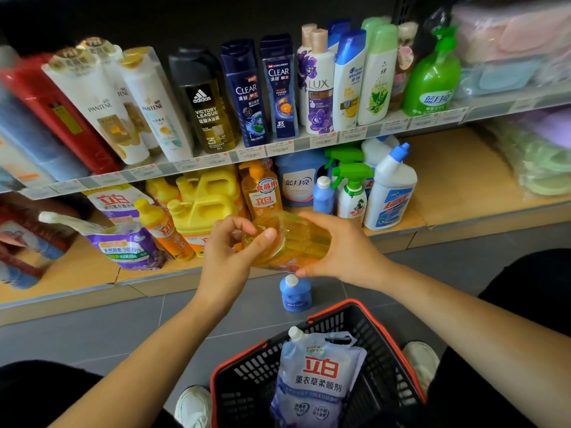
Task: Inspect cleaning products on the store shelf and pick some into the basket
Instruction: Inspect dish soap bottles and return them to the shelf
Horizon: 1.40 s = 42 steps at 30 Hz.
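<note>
Both hands hold a clear orange bottle of dish liquid (290, 239), tipped on its side in front of the lower shelf. My left hand (230, 251) grips its left end, thumb across the plastic. My right hand (336, 245) wraps the right side from behind. Below, a black basket with a red rim (392, 341) stands on the floor and holds a pale blue refill pouch (318, 375). A small blue bottle (295, 293) stands on the floor between shelf and basket.
The lower shelf (463, 180) carries yellow jugs (204, 205), orange bottles, a purple pouch (129, 245), green-trigger sprays (352, 193) and a white toilet cleaner (391, 193). Shampoo bottles line the upper shelf (278, 149). My white shoes (193, 406) flank the basket on grey tiles.
</note>
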Motion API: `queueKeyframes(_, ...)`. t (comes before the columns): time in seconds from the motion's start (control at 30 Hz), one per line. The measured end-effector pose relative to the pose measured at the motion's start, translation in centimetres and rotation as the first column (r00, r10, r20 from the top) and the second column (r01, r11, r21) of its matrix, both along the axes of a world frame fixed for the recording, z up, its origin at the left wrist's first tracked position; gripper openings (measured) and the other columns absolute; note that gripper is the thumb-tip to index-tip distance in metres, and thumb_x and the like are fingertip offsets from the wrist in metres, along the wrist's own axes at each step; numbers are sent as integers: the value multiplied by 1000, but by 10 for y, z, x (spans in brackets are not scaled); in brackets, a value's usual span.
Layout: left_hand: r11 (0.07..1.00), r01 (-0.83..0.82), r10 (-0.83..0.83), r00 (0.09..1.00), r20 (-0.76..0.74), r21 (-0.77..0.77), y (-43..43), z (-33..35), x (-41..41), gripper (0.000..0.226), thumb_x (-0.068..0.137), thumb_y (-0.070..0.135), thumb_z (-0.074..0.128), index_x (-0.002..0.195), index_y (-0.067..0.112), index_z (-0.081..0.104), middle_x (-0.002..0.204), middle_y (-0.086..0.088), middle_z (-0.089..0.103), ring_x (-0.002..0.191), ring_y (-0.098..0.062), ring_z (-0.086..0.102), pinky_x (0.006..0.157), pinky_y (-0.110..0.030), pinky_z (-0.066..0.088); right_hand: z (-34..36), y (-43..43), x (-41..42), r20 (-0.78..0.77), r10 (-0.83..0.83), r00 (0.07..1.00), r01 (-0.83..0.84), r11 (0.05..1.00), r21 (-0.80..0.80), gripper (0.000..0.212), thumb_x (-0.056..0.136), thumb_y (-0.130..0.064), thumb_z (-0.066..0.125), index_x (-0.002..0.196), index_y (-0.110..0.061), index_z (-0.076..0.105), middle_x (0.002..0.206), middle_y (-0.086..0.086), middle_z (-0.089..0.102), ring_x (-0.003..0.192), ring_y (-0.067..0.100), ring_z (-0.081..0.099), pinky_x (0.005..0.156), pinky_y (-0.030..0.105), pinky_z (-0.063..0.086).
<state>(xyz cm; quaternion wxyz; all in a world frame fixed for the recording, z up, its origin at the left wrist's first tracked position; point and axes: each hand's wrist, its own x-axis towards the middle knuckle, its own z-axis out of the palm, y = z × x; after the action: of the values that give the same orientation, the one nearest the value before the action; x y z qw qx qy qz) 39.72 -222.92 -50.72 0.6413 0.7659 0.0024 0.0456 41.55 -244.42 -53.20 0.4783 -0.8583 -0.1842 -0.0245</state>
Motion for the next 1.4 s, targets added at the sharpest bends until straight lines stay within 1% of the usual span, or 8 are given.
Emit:
queueKeyframes(0.23, 998, 20, -20, 1000, 7, -65, 4, 2, 6, 14, 88, 16, 74, 101, 18, 70, 110, -8, 73, 106, -31, 69, 86, -49, 59, 3, -2, 2, -19, -33, 999, 34, 997, 68, 81, 56, -42, 95, 128, -31, 60, 113, -11, 70, 107, 7, 65, 91, 41, 55)
queueKeyframes(0.53, 976, 144, -184, 948, 261, 165, 6, -5, 1, 43, 97, 1, 62, 131, 28, 65, 146, 14, 53, 109, -13, 66, 83, -25, 59, 11, -8, 8, -125, -83, 989, 111, 964, 241, 67, 61, -31, 96, 121, -22, 66, 108, -8, 74, 100, 6, 69, 88, 32, 58)
queueKeyframes(0.67, 978, 129, -175, 938, 299, 166, 8, -15, 3, 57, 97, 5, 66, 142, 38, 54, 138, 19, 60, 105, -12, 67, 80, -22, 58, 9, -9, 9, -170, -84, 982, 134, 942, 309, 62, 65, -29, 93, 120, -22, 66, 108, -7, 75, 99, 7, 71, 86, 32, 59)
queueKeyframes(0.77, 970, 107, -153, 966, 208, 219, 10, -27, 6, 56, 94, 9, 70, 140, 37, 54, 125, 17, 67, 104, -10, 67, 78, -22, 57, 10, -8, 7, -227, -88, 970, 176, 899, 400, 51, 70, -28, 90, 115, -25, 66, 108, -6, 76, 99, 11, 72, 85, 33, 59)
queueKeyframes(0.87, 917, 267, -245, 963, -110, 296, 9, -45, 8, 48, 88, 24, 78, 133, 28, 61, 124, 12, 68, 112, -8, 64, 88, -30, 55, 12, -5, 6, -292, -53, 955, 209, 818, 536, 53, 71, -28, 84, 119, -24, 63, 113, 0, 75, 103, 19, 72, 87, 39, 59)
queueKeyframes(1.0, 835, 549, -523, 765, -376, -45, -3, -64, -5, 32, 86, 28, 80, 117, 27, 71, 114, 7, 76, 108, -10, 71, 88, -22, 55, 13, 3, 8, -378, -16, 925, 287, 681, 674, 67, 71, -21, 80, 131, -10, 53, 122, 11, 70, 112, 28, 68, 94, 51, 55)
queueKeyframes(1.23, 946, 225, -298, 886, -356, -233, 1, -72, -7, 9, 88, 17, 71, 94, 10, 70, 80, -3, 76, 75, -16, 71, 71, -24, 59, 12, -8, 24, -450, -17, 893, 355, 644, 678, 63, 70, -16, 82, 126, -16, 54, 122, 9, 69, 108, 30, 70, 96, 67, 48)
queueKeyframes(1.4, 955, 110, -178, 955, -236, -275, 19, -55, 2, 20, 87, 16, 72, 103, 6, 66, 73, -3, 70, 67, -14, 68, 67, -27, 60, -10, -17, 39, -555, -71, 829, 481, 598, 641, 84, 68, -18, 86, 140, -24, 44, 123, 5, 70, 105, 27, 71, 90, 58, 55)
